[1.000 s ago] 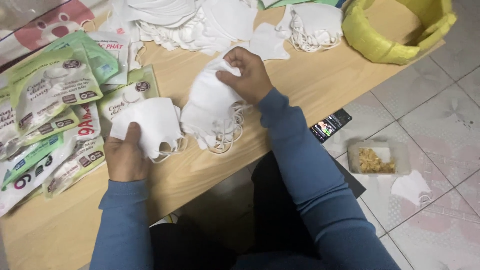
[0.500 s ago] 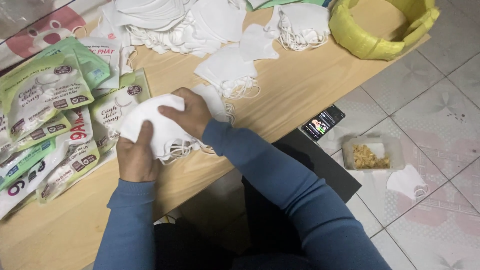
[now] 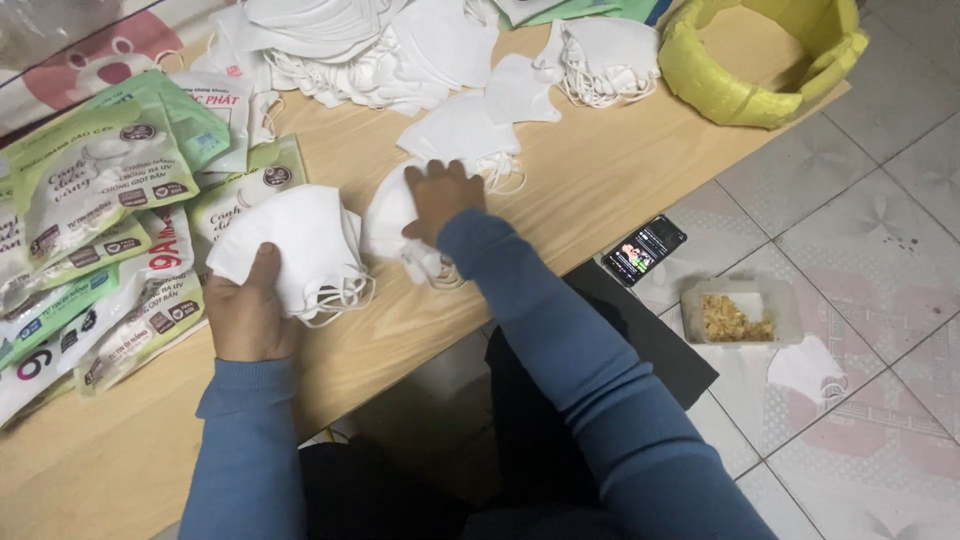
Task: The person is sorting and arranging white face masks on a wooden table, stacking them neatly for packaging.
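My left hand [image 3: 245, 310] grips a small stack of white face masks [image 3: 290, 245] just above the wooden table [image 3: 590, 170], ear loops dangling below it. My right hand [image 3: 442, 198] lies palm down on another bunch of white masks [image 3: 390, 215] right beside that stack, fingers spread over it. A loose mask [image 3: 455, 130] lies just beyond my right hand. A large heap of white masks [image 3: 340, 45] fills the far side of the table.
Green and white printed pouches [image 3: 100, 200] are piled at the table's left. A yellow basket [image 3: 760, 55] stands at the far right corner. On the tiled floor lie a phone [image 3: 645, 250], a clear tray with crumbs [image 3: 740, 312] and one mask [image 3: 805, 372].
My right hand brought masks to the left hand's stack, then moved back right onto the bunch on the table. The left hand's stack looks thicker.
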